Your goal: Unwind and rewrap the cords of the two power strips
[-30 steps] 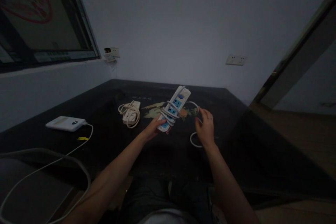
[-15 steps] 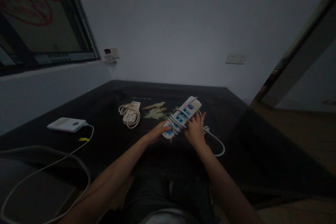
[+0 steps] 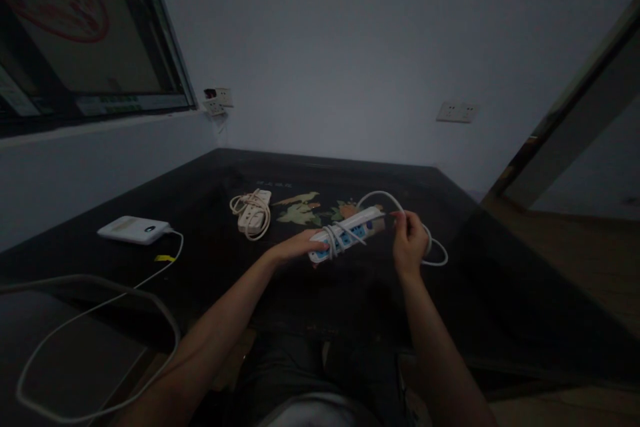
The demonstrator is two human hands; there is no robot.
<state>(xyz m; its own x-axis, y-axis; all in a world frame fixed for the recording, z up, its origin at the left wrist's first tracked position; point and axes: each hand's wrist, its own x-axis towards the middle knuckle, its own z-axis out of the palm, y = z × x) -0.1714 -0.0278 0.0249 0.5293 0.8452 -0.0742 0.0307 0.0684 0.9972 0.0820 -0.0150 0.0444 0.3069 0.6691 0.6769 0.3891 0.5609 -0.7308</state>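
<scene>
A white power strip [image 3: 357,232] with blue sockets is held at its near left end by my left hand [image 3: 300,247], thumb on top. Several turns of its light cord [image 3: 334,240] still wrap the strip's left half. My right hand [image 3: 410,240] is closed on a stretch of the same cord, off the strip's right end. From there the cord arcs up behind the strip, and another loop [image 3: 443,255] hangs to the right of my wrist. The plug is not clearly visible.
On the black table [image 3: 320,307] lies a second white power strip [image 3: 254,213] with its cord wound around it. Farther left is a white power bank [image 3: 134,230] with a cable beside a yellow tag [image 3: 164,258]. Wall sockets [image 3: 457,112] are behind.
My right hand has left the underside of the strip and moved right, drawing a length of cord out. Fewer turns wrap the strip, which now lies flatter. My left hand keeps its hold.
</scene>
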